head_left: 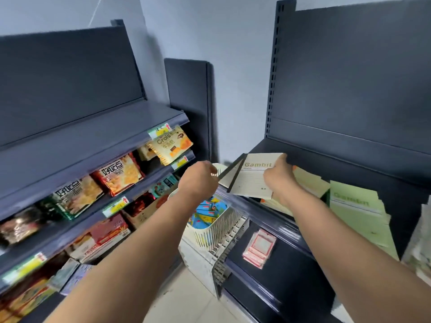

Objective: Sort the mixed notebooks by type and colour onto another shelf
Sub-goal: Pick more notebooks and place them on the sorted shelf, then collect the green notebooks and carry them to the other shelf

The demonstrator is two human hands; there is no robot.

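A cream "Gambit" notebook [250, 177] with a black spine is held tilted above the left end of the dark right-hand shelf [349, 159]. My right hand [278, 177] grips its right edge. My left hand [200, 180] is at the notebook's left corner with fingers curled; its fingertips are hidden, so contact is unclear. A stack of green notebooks [360, 213] lies further right on the same shelf, and cream and orange ones [307, 180] lie under and behind my right hand.
A white plastic basket [217, 229] with blue packets stands below my left hand. Pink-edged packets [258, 248] lie on the lower shelf. Snack bags [121, 174] fill the racks at left. More pale notebooks [419, 243] sit at the far right edge.
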